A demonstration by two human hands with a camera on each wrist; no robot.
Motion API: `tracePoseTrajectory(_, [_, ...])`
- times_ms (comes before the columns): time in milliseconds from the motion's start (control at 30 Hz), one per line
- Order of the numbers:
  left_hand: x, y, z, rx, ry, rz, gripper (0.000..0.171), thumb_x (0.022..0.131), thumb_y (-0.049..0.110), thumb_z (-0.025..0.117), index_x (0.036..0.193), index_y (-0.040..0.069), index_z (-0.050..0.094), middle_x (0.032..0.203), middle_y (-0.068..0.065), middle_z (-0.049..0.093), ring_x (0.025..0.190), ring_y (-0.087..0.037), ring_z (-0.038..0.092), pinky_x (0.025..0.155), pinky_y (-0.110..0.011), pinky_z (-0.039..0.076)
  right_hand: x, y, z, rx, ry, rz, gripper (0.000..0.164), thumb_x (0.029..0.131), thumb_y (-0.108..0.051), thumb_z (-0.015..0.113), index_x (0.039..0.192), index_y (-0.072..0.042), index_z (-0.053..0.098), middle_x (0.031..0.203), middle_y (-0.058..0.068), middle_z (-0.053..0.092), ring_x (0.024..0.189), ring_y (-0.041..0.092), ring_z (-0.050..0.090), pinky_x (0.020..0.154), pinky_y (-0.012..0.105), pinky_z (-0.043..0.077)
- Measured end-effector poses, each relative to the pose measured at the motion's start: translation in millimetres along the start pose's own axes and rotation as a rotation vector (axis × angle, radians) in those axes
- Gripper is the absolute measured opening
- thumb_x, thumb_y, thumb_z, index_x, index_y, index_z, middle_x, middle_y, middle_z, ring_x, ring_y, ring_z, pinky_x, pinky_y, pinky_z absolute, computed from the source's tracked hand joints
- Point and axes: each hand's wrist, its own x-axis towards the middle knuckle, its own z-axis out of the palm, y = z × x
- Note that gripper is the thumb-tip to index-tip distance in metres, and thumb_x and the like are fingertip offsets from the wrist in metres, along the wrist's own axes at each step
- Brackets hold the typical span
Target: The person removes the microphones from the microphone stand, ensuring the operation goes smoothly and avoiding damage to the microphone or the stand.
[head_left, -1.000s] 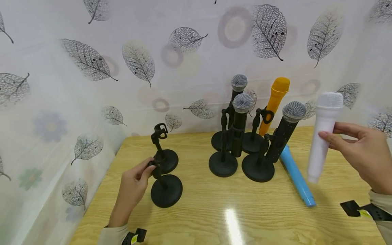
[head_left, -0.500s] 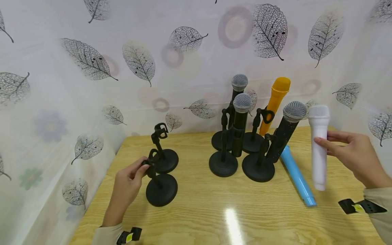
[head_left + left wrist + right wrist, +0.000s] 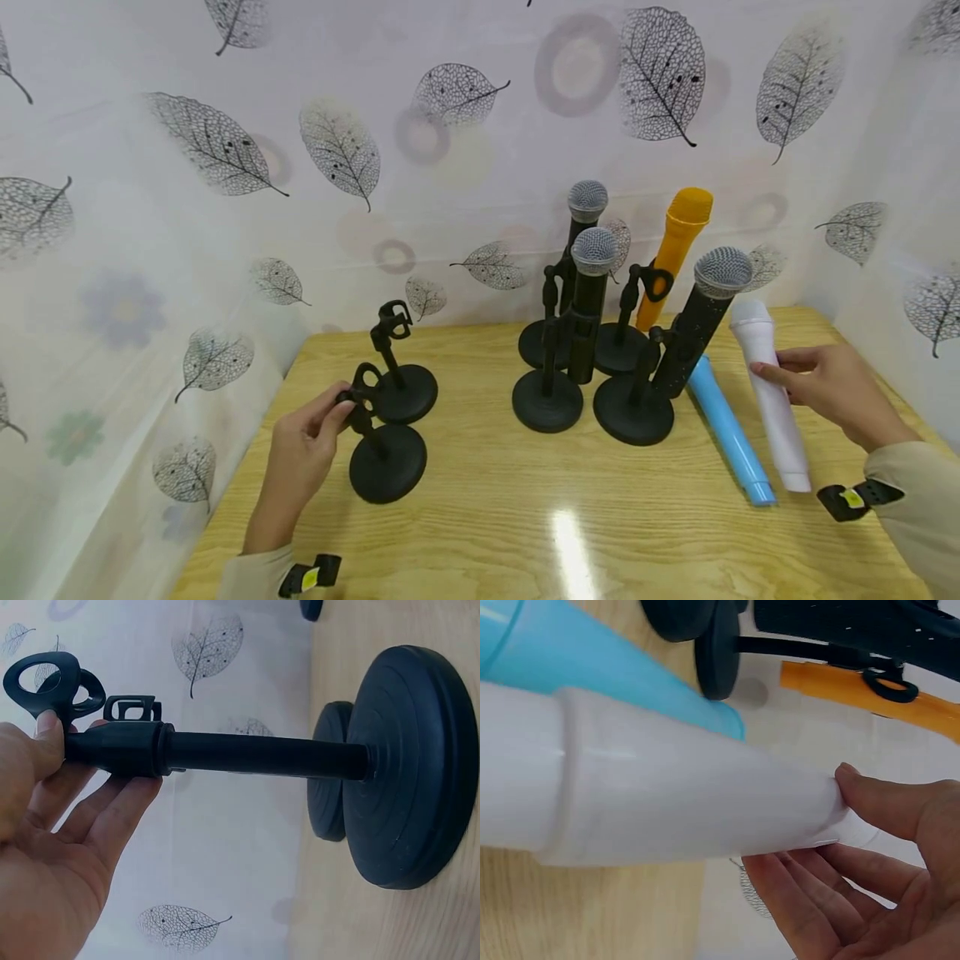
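Note:
My left hand (image 3: 303, 446) pinches the top of a black microphone stand (image 3: 387, 463), just below its ring-shaped clip. In the left wrist view, thumb and fingers sit on either side of the stand's neck (image 3: 120, 746), and the round base (image 3: 412, 769) is at the table surface. A white microphone (image 3: 772, 400) is gripped by my right hand (image 3: 840, 392) around its upper body; it leans with its head up and away. Beside it lies a light blue microphone (image 3: 729, 433), its head hidden behind a black one. The right wrist view shows the white body (image 3: 682, 780) close alongside the blue one.
Another bare black stand (image 3: 405, 392) is behind the left-hand one. Several stands hold microphones at centre right: black ones with silver heads (image 3: 595, 252) and an orange one (image 3: 678, 242). A leaf-patterned sheet (image 3: 480, 183) hangs behind the wooden table (image 3: 495, 517).
My right hand has lowered the white microphone leftward, bringing it beside the blue one and tilting its head left. My left hand has shifted its stand slightly left.

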Motion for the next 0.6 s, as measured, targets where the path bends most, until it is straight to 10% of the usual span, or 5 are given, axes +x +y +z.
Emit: tracePoseTrajectory(600, [-1.5,1.6,0.4,-0.023,0.017,-0.036,0.027,0.098,-0.008,0.061,0.124,-0.009,0.067,0.119,-0.023,0.068,0.099,0.004,0.066,0.079,-0.018,0.053,19.7,25.5,20.4,-0.004,-0.166,0.049,0.069,0.102,-0.031,0.064,0.126,0.031,0.047,0.114,0.04,0.061,0.082,0.025,0.069,0.068,0.039,0.06])
